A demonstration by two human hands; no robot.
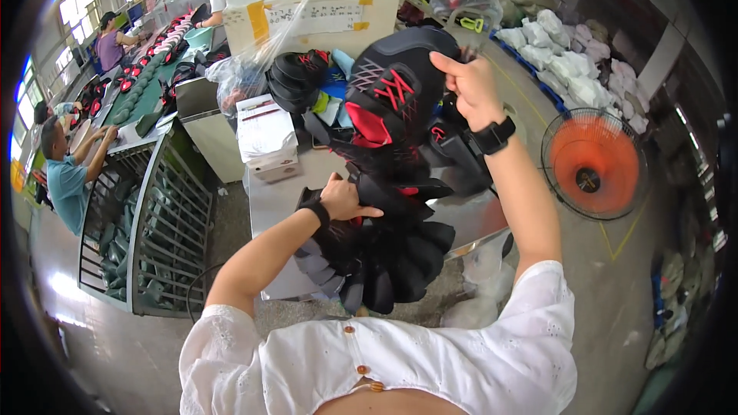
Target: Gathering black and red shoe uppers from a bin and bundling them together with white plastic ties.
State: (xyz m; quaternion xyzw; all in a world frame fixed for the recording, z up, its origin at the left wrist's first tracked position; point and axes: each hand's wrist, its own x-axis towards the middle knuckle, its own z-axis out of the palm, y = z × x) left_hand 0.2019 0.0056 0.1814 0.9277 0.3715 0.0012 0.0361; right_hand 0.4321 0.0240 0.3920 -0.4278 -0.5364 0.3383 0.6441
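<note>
My right hand (470, 91) is raised at the right, its fingers closed on the edge of a black shoe upper (393, 81) with red crossed lacing and a red lining. Its thumb lies on the front, and the other fingers are partly hidden. Lower and to the left, my left hand (344, 200) is closed on another black shoe upper (400, 192) at the top of a bunch, its thumb stretched out. A fanned stack of black shoe uppers (388, 269) spreads below that hand over the table's near edge. More black uppers (298, 81) lie behind on the left.
A metal-topped table (280, 200) bears a white box with papers (265, 134). At the left stands a barred cart (146, 238) of dark green shoe lasts. An orange fan (592, 165) stands right. Co-workers (65, 165) line a conveyor (146, 88); white sacks (569, 65) are piled far right.
</note>
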